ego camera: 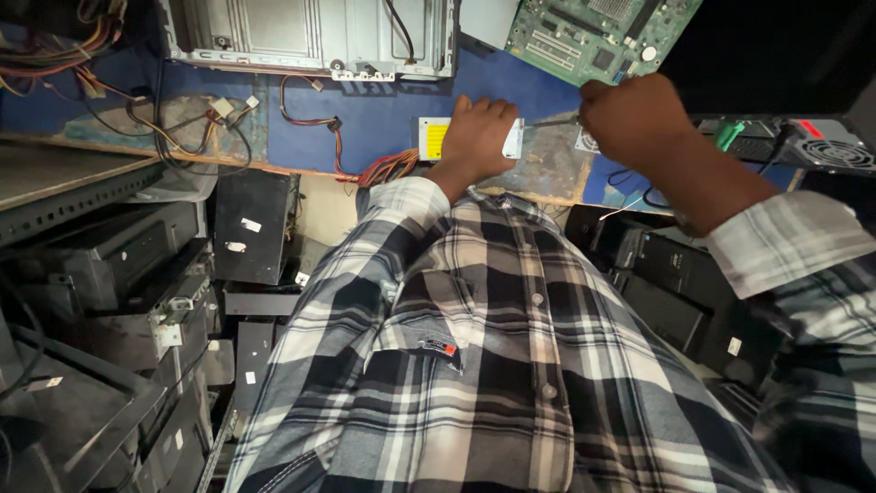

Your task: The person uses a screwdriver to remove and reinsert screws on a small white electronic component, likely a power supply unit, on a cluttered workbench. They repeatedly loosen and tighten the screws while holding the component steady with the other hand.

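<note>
Far across blue bench [383, 119]: bare metal PC chassis [310, 32], green motherboard [593, 32] to its right. Nearer, at bench edge, small grey power-supply box w/ yellow label [432, 139], pressed flat under left hand [476, 135], fingers spread over top. Just right of box, right hand [630, 114] fisted tight round thin screwdriver [557, 120], tip toward box.

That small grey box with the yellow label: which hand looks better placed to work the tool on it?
Probably the right hand: it already grips a thin tool whose tip points at the box's right end. The left hand lies flat on top, pinning the box to the blue bench.
</note>
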{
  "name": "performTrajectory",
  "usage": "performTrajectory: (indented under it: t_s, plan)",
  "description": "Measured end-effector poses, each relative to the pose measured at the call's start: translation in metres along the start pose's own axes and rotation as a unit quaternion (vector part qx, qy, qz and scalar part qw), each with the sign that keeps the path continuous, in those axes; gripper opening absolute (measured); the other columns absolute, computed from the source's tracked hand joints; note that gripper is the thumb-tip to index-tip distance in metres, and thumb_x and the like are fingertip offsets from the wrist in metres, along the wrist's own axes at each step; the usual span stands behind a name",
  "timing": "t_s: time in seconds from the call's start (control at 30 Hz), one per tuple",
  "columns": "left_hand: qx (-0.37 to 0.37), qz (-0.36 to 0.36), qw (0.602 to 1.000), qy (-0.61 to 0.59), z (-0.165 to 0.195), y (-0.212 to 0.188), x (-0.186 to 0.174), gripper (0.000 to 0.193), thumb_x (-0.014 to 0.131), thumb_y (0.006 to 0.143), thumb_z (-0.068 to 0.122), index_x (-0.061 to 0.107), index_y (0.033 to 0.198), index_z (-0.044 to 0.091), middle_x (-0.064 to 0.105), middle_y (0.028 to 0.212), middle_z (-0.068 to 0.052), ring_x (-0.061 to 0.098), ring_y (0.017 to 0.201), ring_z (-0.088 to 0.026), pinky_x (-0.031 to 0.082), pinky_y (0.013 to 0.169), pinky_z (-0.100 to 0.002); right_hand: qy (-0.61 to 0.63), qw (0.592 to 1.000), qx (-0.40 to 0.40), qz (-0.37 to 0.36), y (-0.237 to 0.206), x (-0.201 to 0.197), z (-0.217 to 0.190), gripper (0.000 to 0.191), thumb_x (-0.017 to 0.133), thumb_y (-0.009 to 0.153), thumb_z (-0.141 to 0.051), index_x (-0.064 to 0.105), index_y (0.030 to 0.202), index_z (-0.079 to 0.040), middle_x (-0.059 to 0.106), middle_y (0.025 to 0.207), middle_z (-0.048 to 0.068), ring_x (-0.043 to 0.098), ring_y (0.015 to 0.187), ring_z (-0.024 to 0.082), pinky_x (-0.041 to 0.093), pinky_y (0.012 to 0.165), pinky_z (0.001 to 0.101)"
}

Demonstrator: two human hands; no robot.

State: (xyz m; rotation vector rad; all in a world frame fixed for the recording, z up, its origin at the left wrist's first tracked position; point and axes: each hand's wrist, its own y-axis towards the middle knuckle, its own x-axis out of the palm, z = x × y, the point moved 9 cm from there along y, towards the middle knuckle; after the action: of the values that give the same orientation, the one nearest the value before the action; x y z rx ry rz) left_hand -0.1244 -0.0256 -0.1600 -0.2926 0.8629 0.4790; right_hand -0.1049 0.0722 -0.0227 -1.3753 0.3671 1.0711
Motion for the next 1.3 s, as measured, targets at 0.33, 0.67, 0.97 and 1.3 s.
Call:
performTrajectory:
  t_s: [0.33, 0.67, 0.97, 1.3]
  plan:
    - [0.008, 0.031, 0.999, -0.023, -0.003, -0.007, -0.006, 0.061, 0.084, 0.063, 0.04, 0.063, 0.113, 0.012, 0.066, 0.112, -0.006, 0.06, 0.106, -0.026, 0.036, 0.092, -0.048, 0.064, 0.987, -0.001, 0.149, -0.005, -0.041, -0.046, 0.031, 0.072, 0.072, -0.027, 0.072, 0.091, -0.003, 0.066, 0.101, 0.013, 0.067, 0.088, 0.03, 0.057, 0.064, 0.0394]
    - [0.005, 0.014, 1.0, 0.0, -0.005, -0.006, -0.006, 0.067, 0.086, 0.061, 0.045, 0.062, 0.115, 0.012, 0.066, 0.112, -0.006, 0.06, 0.107, -0.026, 0.036, 0.092, -0.048, 0.003, 0.997, 0.01, 0.079, 0.0, -0.02, -0.042, 0.02, 0.068, 0.082, -0.01, 0.071, 0.102, -0.005, 0.066, 0.1, 0.012, 0.069, 0.069, 0.028, 0.055, 0.054, 0.0399]
    - [0.015, 0.016, 1.0, 0.0, -0.01, -0.005, -0.011, 0.065, 0.085, 0.064, 0.044, 0.062, 0.115, 0.011, 0.065, 0.11, -0.006, 0.06, 0.106, -0.026, 0.037, 0.088, -0.048, 0.094, 0.991, 0.014, 0.096, 0.003, -0.042, -0.063, 0.021, 0.071, 0.07, -0.006, 0.068, 0.091, -0.005, 0.065, 0.1, 0.011, 0.07, 0.08, 0.032, 0.057, 0.065, 0.0427]
    - [0.02, -0.009, 1.0, -0.014, -0.016, -0.001, -0.006, 0.068, 0.085, 0.065, 0.043, 0.059, 0.119, 0.011, 0.064, 0.114, -0.006, 0.059, 0.108, -0.026, 0.036, 0.09, -0.049, 0.287, 0.925, 0.166, 0.184, -0.021, -0.037, -0.041, 0.019, 0.072, 0.082, -0.006, 0.073, 0.1, -0.001, 0.064, 0.131, 0.021, 0.069, 0.09, 0.042, 0.057, 0.078, 0.047]
